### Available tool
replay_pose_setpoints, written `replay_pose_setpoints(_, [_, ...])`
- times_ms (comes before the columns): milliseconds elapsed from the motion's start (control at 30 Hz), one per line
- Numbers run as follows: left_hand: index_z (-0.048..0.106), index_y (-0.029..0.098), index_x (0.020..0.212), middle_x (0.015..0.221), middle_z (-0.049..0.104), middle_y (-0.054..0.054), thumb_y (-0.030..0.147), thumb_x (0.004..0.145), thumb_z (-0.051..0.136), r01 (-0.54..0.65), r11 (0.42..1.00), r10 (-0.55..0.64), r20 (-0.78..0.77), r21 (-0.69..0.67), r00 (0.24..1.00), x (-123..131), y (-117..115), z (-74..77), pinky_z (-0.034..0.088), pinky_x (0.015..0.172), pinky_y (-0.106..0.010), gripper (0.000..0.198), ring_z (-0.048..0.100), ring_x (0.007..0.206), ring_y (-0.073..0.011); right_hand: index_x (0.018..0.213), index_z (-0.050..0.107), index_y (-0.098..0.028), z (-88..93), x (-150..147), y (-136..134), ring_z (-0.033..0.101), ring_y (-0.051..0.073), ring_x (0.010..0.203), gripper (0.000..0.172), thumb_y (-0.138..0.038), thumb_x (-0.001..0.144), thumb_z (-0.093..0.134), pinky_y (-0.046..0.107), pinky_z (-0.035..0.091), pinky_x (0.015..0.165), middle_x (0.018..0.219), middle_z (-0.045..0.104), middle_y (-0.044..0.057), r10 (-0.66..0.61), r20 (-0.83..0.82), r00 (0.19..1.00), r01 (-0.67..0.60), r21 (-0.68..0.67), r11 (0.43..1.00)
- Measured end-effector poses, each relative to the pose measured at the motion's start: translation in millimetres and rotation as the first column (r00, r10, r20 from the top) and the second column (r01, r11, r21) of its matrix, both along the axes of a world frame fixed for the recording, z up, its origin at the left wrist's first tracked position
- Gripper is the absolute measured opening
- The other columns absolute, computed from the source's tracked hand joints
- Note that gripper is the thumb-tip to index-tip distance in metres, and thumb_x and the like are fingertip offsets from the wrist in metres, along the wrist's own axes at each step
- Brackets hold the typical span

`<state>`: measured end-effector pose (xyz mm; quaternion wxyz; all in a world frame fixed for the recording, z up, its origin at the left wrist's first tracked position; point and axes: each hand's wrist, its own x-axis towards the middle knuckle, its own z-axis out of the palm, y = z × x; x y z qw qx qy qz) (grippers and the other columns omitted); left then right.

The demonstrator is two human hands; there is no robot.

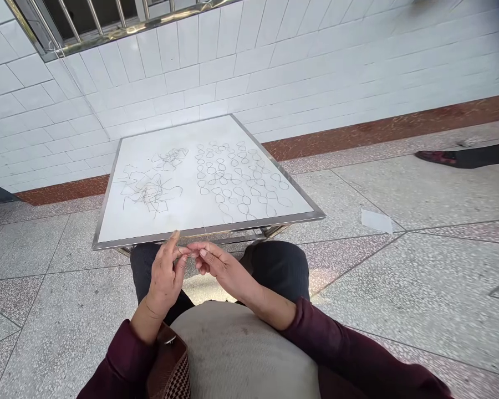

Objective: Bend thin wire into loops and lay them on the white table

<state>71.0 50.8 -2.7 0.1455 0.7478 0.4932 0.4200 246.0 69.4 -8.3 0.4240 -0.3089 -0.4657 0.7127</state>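
Note:
In front of my lap, just off the table's near edge, my left hand (166, 271) and my right hand (216, 265) meet fingertip to fingertip. Both pinch a thin wire (207, 230), whose free end sticks up above the right fingers. How the wire runs between the fingers is too fine to make out. Beyond them on the white table (187, 205) lie two groups of wire. To the left is a tangled heap of loose bent wires (149, 191). Several wires twisted into figure-eight loops (243, 208) are laid out in rough rows on the right.
The table has a metal rim (216, 226) and stands near a white tiled wall (183, 83). A barred window (95, 22) is at upper left. Another person's leg and shoe (436, 158) show at right. A white paper-like rectangle (376, 220) lies on the speckled floor.

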Motion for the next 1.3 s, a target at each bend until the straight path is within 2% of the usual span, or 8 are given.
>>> replay_pose_setpoints(167, [0.031,0.019,0.15,0.093,0.071,-0.006,0.029,0.099,0.045,0.007,0.998,-0.001,0.086,-0.07,0.996,2,-3,-6.7,0.051,0.088,-0.038,0.054,0.065,0.089,-0.019,0.112,0.062,-0.021,3.4,-2,0,0.055,0.013,0.075,0.033,-0.046,0.09,0.061,0.029,0.045,0.068,0.09,0.059,0.002,0.019,-0.058,0.998,-0.023,-0.069,0.997])
replay_pose_setpoints(333, [0.028,0.021,0.151,0.084,0.068,-0.003,0.026,0.098,0.048,0.034,0.992,-0.012,0.172,-0.125,0.985,5,-4,-2.8,0.049,0.087,-0.037,0.057,0.062,0.081,-0.0172,0.11,0.059,-0.021,10.8,-1,1,0.052,0.011,0.07,0.034,-0.043,0.086,0.067,0.026,0.044,0.065,0.087,0.058,0.001,-0.081,-0.056,0.995,0.074,-0.119,0.99])
replay_pose_setpoints(533, [0.024,0.022,0.152,0.077,0.063,0.001,0.026,0.098,0.049,0.086,0.977,-0.026,0.292,-0.194,0.956,9,-6,5.2,0.049,0.072,-0.03,0.06,0.057,0.071,-0.0143,0.119,0.057,-0.023,6.8,5,3,0.053,0.012,0.07,0.038,-0.042,0.087,0.065,0.028,0.046,0.064,0.081,0.054,-0.002,-0.107,0.05,0.993,0.103,0.072,0.992])
replay_pose_setpoints(667, [0.022,0.023,0.153,0.076,0.063,0.001,0.027,0.098,0.05,0.116,0.968,-0.041,0.314,-0.223,0.949,8,-8,6.2,0.049,0.073,-0.03,0.062,0.058,0.074,-0.0145,0.131,0.054,-0.027,-0.1,12,3,0.053,0.013,0.068,0.04,-0.04,0.093,0.056,0.029,0.048,0.064,0.084,0.056,0.0,-0.11,0.138,0.984,0.077,0.226,0.971])
replay_pose_setpoints(867, [0.021,0.022,0.153,0.074,0.063,0.001,0.026,0.098,0.048,0.186,0.957,-0.106,0.328,-0.222,0.939,8,-9,7.5,0.05,0.08,-0.034,0.062,0.058,0.075,-0.0153,0.139,0.053,-0.034,5.3,25,2,0.052,0.016,0.071,0.04,-0.033,0.099,0.047,0.033,0.051,0.068,0.085,0.057,0.003,-0.292,0.386,0.875,0.006,0.596,0.803])
replay_pose_setpoints(1067, [0.016,0.023,0.155,0.071,0.059,0.001,0.028,0.098,0.047,0.188,0.954,-0.114,0.301,-0.232,0.947,7,-10,9.1,0.052,0.081,-0.037,0.065,0.058,0.074,-0.0178,0.133,0.061,-0.034,10.2,31,0,0.045,0.018,0.068,0.044,-0.019,0.099,0.037,0.031,0.048,0.064,0.076,0.05,0.004,-0.394,0.545,0.74,-0.206,0.741,0.639])
replay_pose_setpoints(1167, [0.013,0.023,0.156,0.071,0.058,0.002,0.027,0.099,0.046,0.182,0.954,-0.115,0.269,-0.238,0.956,6,-12,9.2,0.051,0.085,-0.039,0.067,0.058,0.073,-0.0177,0.131,0.063,-0.035,6.8,29,0,0.048,0.02,0.075,0.048,-0.013,0.096,0.037,0.032,0.047,0.065,0.082,0.054,0.006,-0.432,0.575,0.695,-0.259,0.76,0.596])
replay_pose_setpoints(1300, [0.013,0.022,0.156,0.075,0.06,0.001,0.025,0.099,0.044,0.171,0.961,-0.131,0.191,-0.216,0.973,6,-12,8.0,0.051,0.089,-0.041,0.065,0.06,0.075,-0.0175,0.129,0.063,-0.033,4.2,27,-1,0.048,0.02,0.077,0.047,-0.012,0.094,0.039,0.032,0.047,0.067,0.085,0.054,0.007,-0.463,0.586,0.665,-0.259,0.762,0.593])
